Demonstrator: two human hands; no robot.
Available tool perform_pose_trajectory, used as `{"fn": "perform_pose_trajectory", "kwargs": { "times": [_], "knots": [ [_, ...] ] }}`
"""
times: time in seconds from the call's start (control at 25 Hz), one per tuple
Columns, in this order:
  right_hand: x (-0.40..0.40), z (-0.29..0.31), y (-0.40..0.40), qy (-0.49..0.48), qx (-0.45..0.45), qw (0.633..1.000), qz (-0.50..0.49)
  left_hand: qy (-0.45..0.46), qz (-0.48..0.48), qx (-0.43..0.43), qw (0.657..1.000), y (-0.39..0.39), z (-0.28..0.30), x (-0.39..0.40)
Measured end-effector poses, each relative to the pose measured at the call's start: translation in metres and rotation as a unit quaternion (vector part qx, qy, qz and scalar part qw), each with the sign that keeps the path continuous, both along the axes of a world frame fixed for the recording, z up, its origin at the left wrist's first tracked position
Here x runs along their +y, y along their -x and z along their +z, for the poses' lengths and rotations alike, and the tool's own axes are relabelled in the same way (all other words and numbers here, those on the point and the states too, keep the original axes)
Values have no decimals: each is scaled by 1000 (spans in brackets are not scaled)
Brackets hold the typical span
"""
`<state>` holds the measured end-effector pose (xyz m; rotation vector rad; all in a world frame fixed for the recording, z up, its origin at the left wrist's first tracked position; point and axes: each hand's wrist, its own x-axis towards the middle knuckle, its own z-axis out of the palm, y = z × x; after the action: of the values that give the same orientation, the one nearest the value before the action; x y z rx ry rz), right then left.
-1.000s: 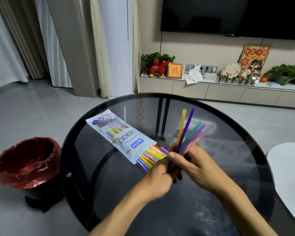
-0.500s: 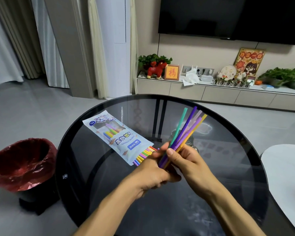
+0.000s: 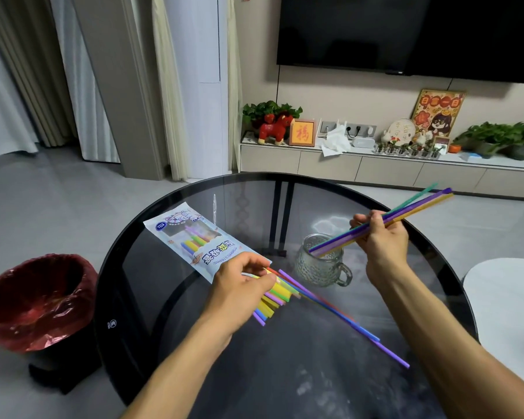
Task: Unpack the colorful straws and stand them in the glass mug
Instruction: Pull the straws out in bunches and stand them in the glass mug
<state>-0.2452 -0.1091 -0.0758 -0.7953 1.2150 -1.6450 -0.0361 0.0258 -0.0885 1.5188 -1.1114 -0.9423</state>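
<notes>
There was 1 glass mug (image 3: 320,265) on 1 round glass table (image 3: 164,297). Left of the mug lay 1 straw packet (image 3: 194,237), with a cluster of straw ends (image 3: 274,300) sticking out, too crowded to count. About 3 long straws (image 3: 339,316) trailed out in front of the mug. About 4 straws (image 3: 418,204) slanted into the mug from the right. 2 hands showed: the left hand (image 3: 239,285) and the right hand (image 3: 381,243). Far left of the mug stood 1 bin (image 3: 37,300).

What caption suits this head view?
Right hand lowers colourful straw bundle into clear glass mug; left hand grips straws in open packet.
</notes>
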Motion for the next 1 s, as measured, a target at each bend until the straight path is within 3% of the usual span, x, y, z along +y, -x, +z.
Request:
{"fn": "perform_pose_trajectory", "kwargs": {
  "times": [0.4,0.48,0.52,0.6,0.64,0.72,0.76,0.8,1.0],
  "knots": [
    [11,-22,5,-75,48,988,129,-6,-8,-64,998,-1,-7,-1],
    [24,-26,16,-123,126,973,148,31,-25,-188,981,-1,-11,1],
    [34,-28,23,-147,200,960,131,63,-46,-283,956,0,-16,-1],
    [56,-33,34,-156,402,897,102,73,-116,-453,881,-1,-29,-4],
    [68,-37,37,-157,510,837,124,38,-145,-504,851,-3,-35,-6],
    [89,-48,34,-156,667,699,205,-36,-187,-536,822,-12,-42,-11],
    [95,-57,31,-136,712,650,227,-56,-197,-531,822,-17,-45,-11],
    [98,-65,27,-103,736,628,230,-62,-203,-524,825,-20,-47,-10],
    [97,-77,13,-1,775,593,217,-67,-201,-511,833,-29,-46,0]
  ]
}}
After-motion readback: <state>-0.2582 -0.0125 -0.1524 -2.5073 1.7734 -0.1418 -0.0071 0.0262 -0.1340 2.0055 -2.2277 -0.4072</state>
